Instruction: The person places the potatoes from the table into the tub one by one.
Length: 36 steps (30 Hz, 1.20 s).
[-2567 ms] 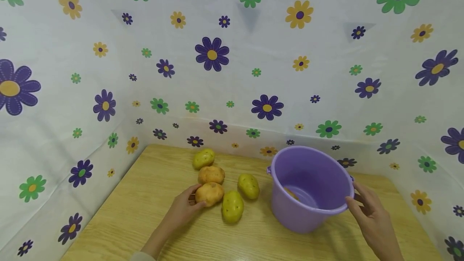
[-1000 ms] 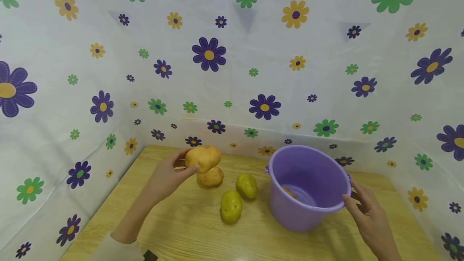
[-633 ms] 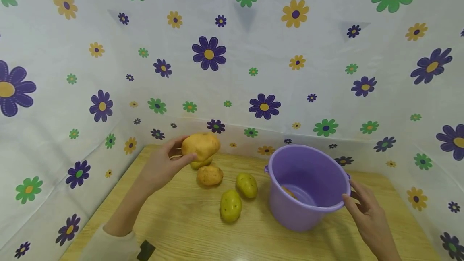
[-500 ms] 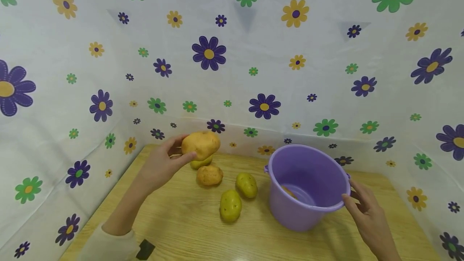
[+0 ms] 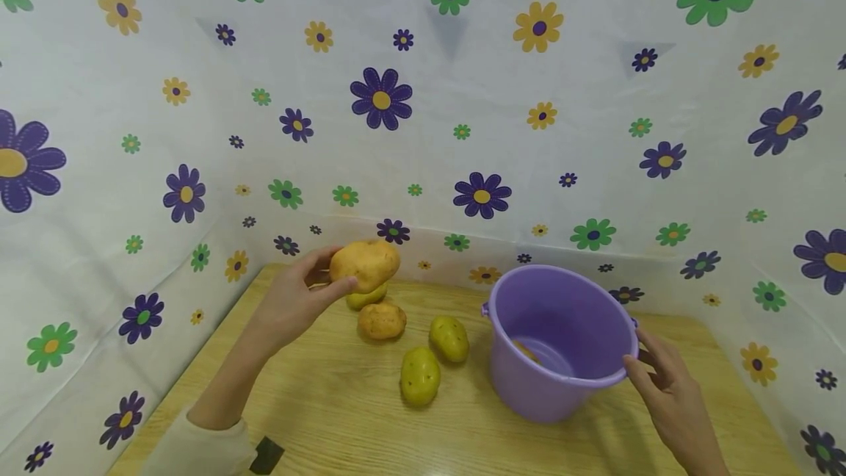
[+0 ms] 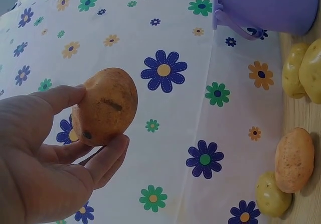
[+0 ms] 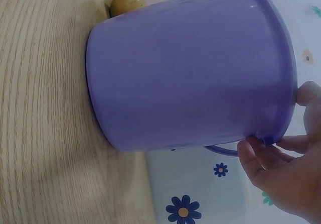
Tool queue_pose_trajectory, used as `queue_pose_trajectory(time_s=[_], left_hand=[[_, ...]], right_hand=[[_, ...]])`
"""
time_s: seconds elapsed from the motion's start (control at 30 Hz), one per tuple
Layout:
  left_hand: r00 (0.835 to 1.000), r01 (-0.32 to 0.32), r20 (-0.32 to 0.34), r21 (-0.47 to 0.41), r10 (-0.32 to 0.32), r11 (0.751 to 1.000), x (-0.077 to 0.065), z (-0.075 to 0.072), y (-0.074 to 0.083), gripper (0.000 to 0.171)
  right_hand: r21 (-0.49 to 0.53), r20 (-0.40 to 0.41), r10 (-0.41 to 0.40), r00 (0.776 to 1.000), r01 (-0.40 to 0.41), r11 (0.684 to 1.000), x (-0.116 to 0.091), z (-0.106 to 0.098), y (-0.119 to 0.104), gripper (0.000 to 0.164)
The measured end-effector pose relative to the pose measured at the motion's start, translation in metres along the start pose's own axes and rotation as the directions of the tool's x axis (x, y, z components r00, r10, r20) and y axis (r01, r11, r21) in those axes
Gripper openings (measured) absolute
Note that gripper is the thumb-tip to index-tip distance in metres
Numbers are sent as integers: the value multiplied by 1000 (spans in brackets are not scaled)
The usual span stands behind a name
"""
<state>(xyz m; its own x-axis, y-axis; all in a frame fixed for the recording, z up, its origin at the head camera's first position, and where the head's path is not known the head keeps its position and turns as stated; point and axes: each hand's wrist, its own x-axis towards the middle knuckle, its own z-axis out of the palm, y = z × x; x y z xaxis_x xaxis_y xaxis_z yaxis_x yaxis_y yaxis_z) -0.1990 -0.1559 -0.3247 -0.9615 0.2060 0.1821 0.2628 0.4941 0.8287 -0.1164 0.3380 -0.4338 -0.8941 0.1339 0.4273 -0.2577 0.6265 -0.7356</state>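
My left hand (image 5: 294, 301) holds a tan potato (image 5: 366, 266) up in the air, pinched between thumb and fingers. The left wrist view shows dark marks on that potato (image 6: 106, 106). Below it on the table lie a second tan potato (image 5: 382, 320) and a partly hidden green potato (image 5: 366, 298). Two more green potatoes, one nearer (image 5: 420, 377) and one by the bucket (image 5: 449, 339), lie to the right. A purple bucket (image 5: 538, 388) stands upright, with a tan thing (image 5: 526, 350) partly visible inside. My right hand (image 5: 675, 395) grips its rim at the right.
The wooden table (image 5: 344, 424) has a flowered white sheet (image 5: 423, 153) hanging behind it and along both sides. A small black object (image 5: 266, 455) shows beside the left sleeve. The bucket's handle (image 7: 223, 150) hangs down at the back.
My left hand has lifted the tan potato off the table, up and slightly left; over the last half second it stays nearly still. The right hand keeps its place on the bucket.
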Motion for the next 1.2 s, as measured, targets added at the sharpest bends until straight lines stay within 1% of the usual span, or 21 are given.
queue_pose_trajectory(time_s=[0.23, 0.53, 0.67, 0.83, 1.07, 1.2], left_hand=[[1000, -4, -6, 7, 4, 1000, 1, 3, -3, 70], [1000, 9, 25, -42, -7, 999, 5, 18, 1, 71], [999, 12, 37, -67, -9, 998, 9, 28, 4, 68], [999, 0, 47, -78, 3, 997, 15, 43, 11, 65], [998, -6, 64, -151, 16, 988, 21, 65, 19, 65], [997, -29, 62, -186, 41, 982, 25, 78, 23, 61]], right_hand=[[1, -6, -11, 1000, 11, 1000, -1, 1, 2, 50], [-11, 10, 6, 1000, -6, 1000, 0, 1, 3, 51], [-8, 12, 12, 1000, -12, 1000, 0, 1, 3, 51], [-2, 11, 9, 1000, -9, 1000, 0, 1, 2, 50], [-12, 16, 19, 1000, -19, 1000, 0, 0, 0, 50], [2, 18, 19, 1000, -19, 1000, 0, 1, -1, 50]])
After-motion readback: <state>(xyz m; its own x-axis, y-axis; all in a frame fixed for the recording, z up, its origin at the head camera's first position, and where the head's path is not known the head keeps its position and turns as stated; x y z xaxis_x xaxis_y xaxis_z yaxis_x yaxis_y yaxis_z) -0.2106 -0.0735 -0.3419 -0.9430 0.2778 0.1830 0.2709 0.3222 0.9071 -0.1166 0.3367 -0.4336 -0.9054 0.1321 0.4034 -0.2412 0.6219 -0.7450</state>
